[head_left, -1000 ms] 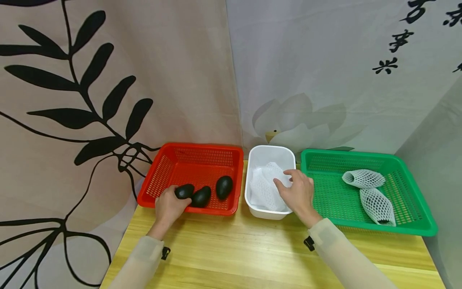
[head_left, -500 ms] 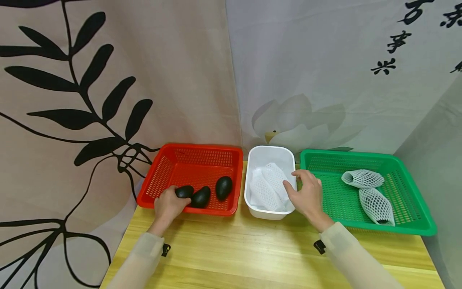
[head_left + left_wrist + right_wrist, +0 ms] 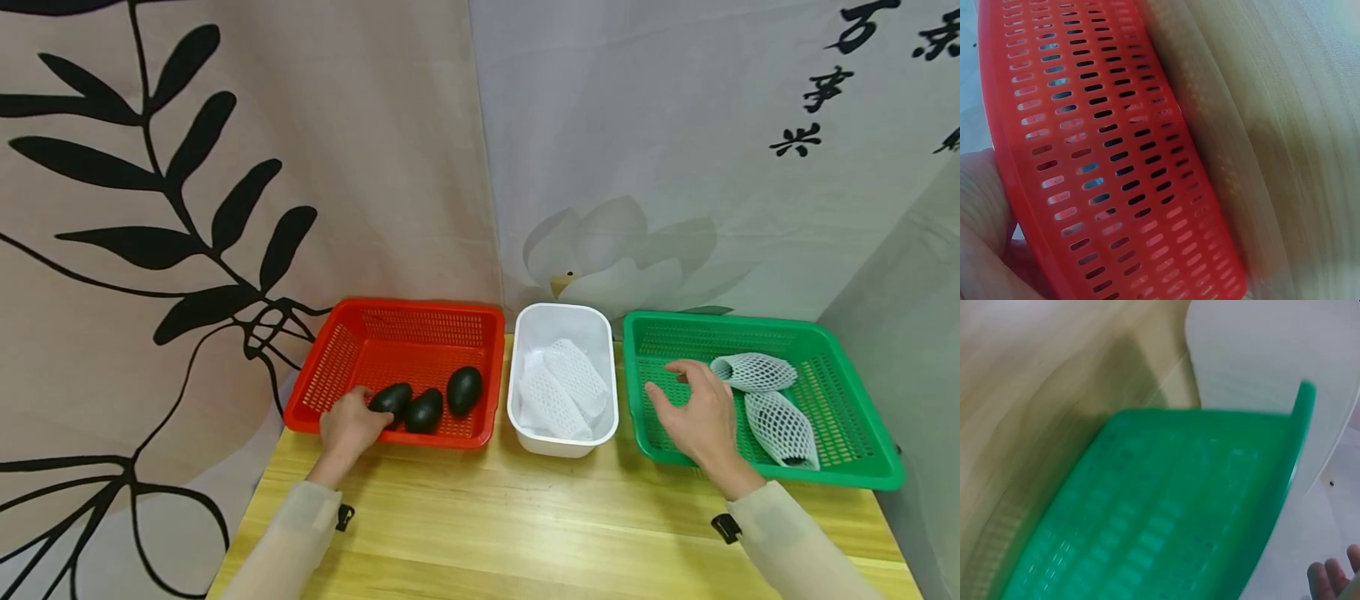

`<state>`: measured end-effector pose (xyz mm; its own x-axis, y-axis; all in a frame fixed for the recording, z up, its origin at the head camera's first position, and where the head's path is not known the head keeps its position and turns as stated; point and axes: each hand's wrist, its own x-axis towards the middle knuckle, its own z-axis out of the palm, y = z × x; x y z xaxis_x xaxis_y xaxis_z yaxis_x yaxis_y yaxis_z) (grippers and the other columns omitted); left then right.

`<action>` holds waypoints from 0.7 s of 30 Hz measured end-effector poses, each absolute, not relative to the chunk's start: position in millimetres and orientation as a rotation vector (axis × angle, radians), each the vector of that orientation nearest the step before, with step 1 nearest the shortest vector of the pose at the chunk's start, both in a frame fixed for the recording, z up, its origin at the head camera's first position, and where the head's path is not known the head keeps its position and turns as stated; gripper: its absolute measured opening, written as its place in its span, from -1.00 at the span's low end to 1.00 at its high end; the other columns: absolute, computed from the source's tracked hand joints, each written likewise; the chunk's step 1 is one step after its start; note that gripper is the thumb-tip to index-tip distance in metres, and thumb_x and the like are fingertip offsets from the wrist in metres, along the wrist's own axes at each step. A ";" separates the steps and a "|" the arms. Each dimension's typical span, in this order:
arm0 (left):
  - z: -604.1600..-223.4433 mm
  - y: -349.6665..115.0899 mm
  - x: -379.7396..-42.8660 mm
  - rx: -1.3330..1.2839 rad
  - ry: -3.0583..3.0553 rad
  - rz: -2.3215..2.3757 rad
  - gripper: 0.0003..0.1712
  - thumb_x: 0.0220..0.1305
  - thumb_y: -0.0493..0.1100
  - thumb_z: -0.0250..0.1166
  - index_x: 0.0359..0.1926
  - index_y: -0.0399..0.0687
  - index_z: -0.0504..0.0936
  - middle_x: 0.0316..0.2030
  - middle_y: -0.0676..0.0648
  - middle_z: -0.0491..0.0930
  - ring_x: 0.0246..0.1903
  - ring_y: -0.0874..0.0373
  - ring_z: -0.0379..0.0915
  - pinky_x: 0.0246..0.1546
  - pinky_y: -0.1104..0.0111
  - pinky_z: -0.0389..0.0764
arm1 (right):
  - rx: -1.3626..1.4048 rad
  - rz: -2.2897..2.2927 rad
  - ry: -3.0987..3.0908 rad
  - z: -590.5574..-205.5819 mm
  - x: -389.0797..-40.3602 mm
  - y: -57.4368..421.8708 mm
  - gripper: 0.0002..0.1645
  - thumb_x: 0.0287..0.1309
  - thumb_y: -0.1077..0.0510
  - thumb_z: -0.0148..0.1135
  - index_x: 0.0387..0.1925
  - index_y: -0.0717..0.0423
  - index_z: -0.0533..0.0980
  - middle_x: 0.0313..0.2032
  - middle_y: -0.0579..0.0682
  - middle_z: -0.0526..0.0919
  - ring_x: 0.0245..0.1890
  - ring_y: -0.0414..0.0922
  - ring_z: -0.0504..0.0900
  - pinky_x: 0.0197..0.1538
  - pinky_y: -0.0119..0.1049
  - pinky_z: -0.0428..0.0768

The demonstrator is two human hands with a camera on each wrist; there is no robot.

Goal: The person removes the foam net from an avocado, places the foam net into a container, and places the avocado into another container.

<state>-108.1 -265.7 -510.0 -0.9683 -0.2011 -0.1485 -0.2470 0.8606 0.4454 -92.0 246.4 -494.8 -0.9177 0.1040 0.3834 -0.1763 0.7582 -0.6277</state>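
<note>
My left hand [image 3: 351, 423] is at the front left of the red basket [image 3: 420, 321], its thumb and fingers about the left end of an avocado [image 3: 392, 402]. Two more dark avocados, one in the middle [image 3: 424, 411] and one upright [image 3: 464, 390], lie to its right. Over the left part of the green basket [image 3: 757, 323] hovers my right hand [image 3: 701, 417], thumb and fingers spread with nothing between them. Close to its fingertips lie an upper white foam net sleeve [image 3: 757, 372] and a lower one [image 3: 783, 429] with a dark end showing inside.
Between the baskets stands a white tub [image 3: 562, 317] holding several flat white foam nets [image 3: 562, 387]. All three containers are in a row on the wooden table [image 3: 525, 517], against a printed curtain [image 3: 375, 150] behind.
My right hand has moved right, from over the white tub to over the green basket. The avocado at my left hand has turned and shifted slightly right; the left hand has barely moved.
</note>
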 end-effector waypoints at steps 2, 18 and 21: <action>-510.1 -265.8 -108.1 -0.354 2.936 0.726 -0.24 0.20 -0.02 0.51 0.30 -0.37 0.53 0.06 -0.40 0.67 0.01 -0.33 0.60 0.10 -0.21 0.37 | 0.038 0.959 -2.583 -493.9 -89.1 254.9 -0.52 0.25 0.07 0.42 0.08 0.27 0.58 0.04 0.25 0.64 -0.01 0.23 0.57 0.06 0.19 0.34; -517.3 -266.6 -98.4 -0.330 3.079 0.846 -0.41 0.22 -0.04 0.44 0.18 -0.31 0.66 -0.02 -0.36 0.71 -0.08 -0.27 0.62 0.04 -0.11 0.36 | -0.051 0.864 -2.649 -499.8 -85.4 318.8 -0.47 0.32 0.06 0.35 0.15 0.36 0.52 0.06 0.40 0.56 0.03 0.34 0.50 0.06 0.37 0.28; -516.9 -265.9 -96.6 -0.316 3.090 0.861 -0.42 0.22 -0.05 0.45 0.17 -0.32 0.66 -0.01 -0.37 0.71 -0.07 -0.28 0.62 0.05 -0.13 0.36 | -0.095 0.810 -2.710 -501.9 -86.7 332.4 -0.41 0.34 0.00 0.32 0.19 0.37 0.50 0.08 0.43 0.55 0.06 0.37 0.48 0.05 0.36 0.27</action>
<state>-96.6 -265.9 -516.9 -0.9775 -0.2095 0.0263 -0.1657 0.8383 0.5195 -86.7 332.4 -501.9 -0.9497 0.1505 0.2747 -0.0249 0.8380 -0.5452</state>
